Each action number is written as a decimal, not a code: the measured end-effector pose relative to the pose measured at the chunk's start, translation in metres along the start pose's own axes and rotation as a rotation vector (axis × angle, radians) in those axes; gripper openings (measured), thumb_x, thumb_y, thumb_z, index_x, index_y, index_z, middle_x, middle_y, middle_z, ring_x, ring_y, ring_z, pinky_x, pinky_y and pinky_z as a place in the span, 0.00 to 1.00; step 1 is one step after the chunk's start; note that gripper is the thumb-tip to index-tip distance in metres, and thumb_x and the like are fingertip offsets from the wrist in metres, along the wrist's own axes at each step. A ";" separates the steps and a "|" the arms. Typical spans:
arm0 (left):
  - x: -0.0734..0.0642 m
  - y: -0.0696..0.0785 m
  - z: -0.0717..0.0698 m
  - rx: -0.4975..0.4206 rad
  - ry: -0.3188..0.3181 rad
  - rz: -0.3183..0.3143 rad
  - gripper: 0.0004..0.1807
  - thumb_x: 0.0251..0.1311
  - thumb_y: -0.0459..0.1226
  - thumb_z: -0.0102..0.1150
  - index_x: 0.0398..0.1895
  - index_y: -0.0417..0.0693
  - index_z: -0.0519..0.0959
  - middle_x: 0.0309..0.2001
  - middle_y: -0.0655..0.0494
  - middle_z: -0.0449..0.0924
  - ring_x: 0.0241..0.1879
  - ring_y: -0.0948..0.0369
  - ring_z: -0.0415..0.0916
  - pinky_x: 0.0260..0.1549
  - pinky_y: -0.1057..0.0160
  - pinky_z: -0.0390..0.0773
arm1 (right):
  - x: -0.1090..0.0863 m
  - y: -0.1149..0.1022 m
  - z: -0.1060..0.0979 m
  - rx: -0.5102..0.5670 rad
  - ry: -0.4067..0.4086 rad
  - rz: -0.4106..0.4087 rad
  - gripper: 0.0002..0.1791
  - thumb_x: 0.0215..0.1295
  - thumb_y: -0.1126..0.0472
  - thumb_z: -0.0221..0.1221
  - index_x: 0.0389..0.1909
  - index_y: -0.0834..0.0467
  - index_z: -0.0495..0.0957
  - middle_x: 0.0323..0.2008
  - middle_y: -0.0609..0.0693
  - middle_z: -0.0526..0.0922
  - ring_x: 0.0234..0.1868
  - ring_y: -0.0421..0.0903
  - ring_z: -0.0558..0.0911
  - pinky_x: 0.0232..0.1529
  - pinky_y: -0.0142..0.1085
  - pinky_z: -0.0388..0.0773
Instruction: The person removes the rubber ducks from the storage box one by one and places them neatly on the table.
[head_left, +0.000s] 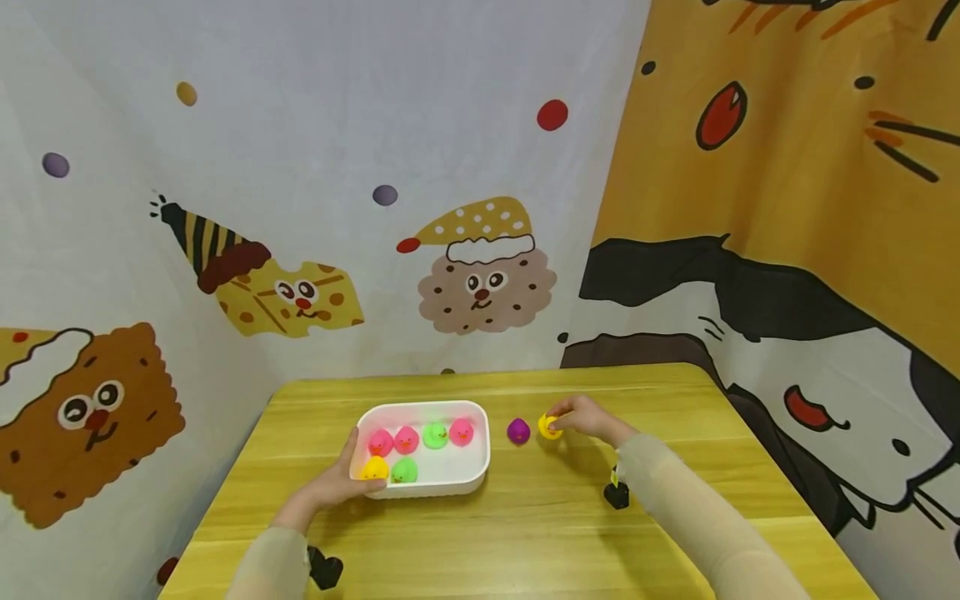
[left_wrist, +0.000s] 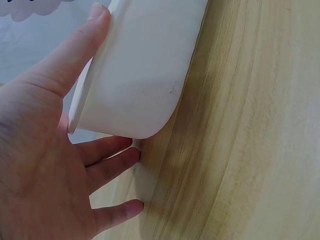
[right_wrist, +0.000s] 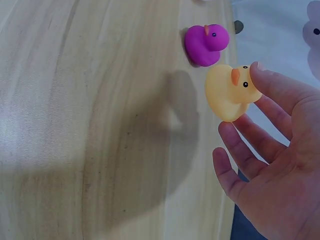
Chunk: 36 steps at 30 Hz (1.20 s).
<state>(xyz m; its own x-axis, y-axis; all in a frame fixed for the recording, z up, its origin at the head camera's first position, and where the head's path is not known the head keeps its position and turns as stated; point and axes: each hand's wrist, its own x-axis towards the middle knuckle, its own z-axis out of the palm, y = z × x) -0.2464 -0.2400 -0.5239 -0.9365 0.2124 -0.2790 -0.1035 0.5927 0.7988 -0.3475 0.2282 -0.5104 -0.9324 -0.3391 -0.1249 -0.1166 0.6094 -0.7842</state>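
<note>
My left hand [head_left: 333, 486] holds the near left corner of a white plastic bin [head_left: 442, 490]. The thumb [left_wrist: 75, 50] lies along its rim in the left wrist view, and the other fingers reach round the end wall. Inside sit three pink ducks, such as one pink duck [head_left: 462, 432], two green ducks, one a green duck [head_left: 435, 435], and a yellow-orange duck [head_left: 374, 469]. Between thumb and fingers, my right hand [head_left: 588, 418] pinches a yellow rubber duck [right_wrist: 225, 95]. A purple duck [head_left: 518, 431] stands on the table just left of it.
The wooden table [head_left: 465, 550] runs back to a wall cloth [head_left: 315, 167] printed with cartoon figures. A black wrist device [head_left: 326, 568] shows by the left sleeve, and another black device [head_left: 617, 494] by the right sleeve.
</note>
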 end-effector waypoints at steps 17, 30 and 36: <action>0.001 -0.001 0.000 0.001 -0.001 0.008 0.67 0.53 0.51 0.69 0.75 0.45 0.24 0.74 0.32 0.27 0.69 0.32 0.45 0.63 0.31 0.48 | 0.002 0.006 0.008 -0.002 0.020 -0.023 0.15 0.59 0.64 0.65 0.45 0.67 0.82 0.46 0.58 0.83 0.48 0.52 0.79 0.52 0.47 0.76; 0.001 -0.001 0.001 0.001 0.009 0.009 0.67 0.53 0.50 0.70 0.75 0.45 0.24 0.74 0.31 0.28 0.68 0.31 0.45 0.63 0.31 0.48 | 0.007 0.015 0.017 0.004 0.018 -0.046 0.15 0.57 0.65 0.66 0.44 0.69 0.82 0.42 0.58 0.84 0.43 0.49 0.80 0.49 0.43 0.77; 0.002 -0.001 0.000 -0.019 0.009 0.007 0.66 0.54 0.48 0.70 0.75 0.46 0.24 0.74 0.31 0.28 0.69 0.32 0.45 0.63 0.31 0.47 | 0.007 0.019 0.021 0.044 0.010 -0.051 0.17 0.60 0.65 0.65 0.47 0.71 0.80 0.44 0.60 0.84 0.44 0.49 0.80 0.49 0.43 0.78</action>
<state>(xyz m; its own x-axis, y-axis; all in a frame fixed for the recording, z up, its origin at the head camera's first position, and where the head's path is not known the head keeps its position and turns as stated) -0.2482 -0.2407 -0.5253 -0.9402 0.2090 -0.2689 -0.1037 0.5764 0.8106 -0.3494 0.2226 -0.5393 -0.9290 -0.3618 -0.0781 -0.1494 0.5596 -0.8152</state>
